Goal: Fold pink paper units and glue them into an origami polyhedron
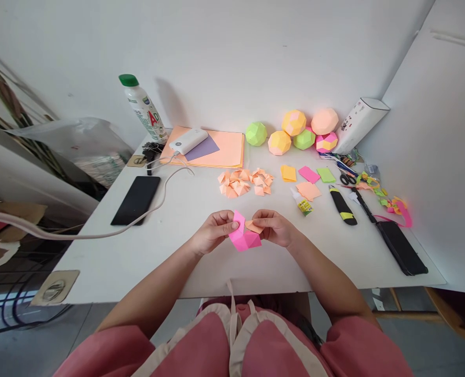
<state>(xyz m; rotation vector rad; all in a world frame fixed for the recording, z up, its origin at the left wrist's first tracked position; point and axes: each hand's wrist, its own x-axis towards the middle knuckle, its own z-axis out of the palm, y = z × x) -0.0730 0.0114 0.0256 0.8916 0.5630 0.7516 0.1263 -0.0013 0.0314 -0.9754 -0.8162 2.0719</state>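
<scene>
Between my hands, above the front of the white table, is a folded pink paper piece made of joined facets. My left hand pinches its upper left part between thumb and fingers. In my right hand a small folded peach paper unit is pinched, its tip against or very close to the pink piece; whether they are joined I cannot tell. Beyond my hands lies a pile of folded peach units. A small glue bottle rests to the right, by a stack of peach paper squares.
Finished paper balls stand along the wall. Yellow, pink and green paper stacks lie nearby. A utility knife, scissors and a black case are right. A phone, cable and bottle are left.
</scene>
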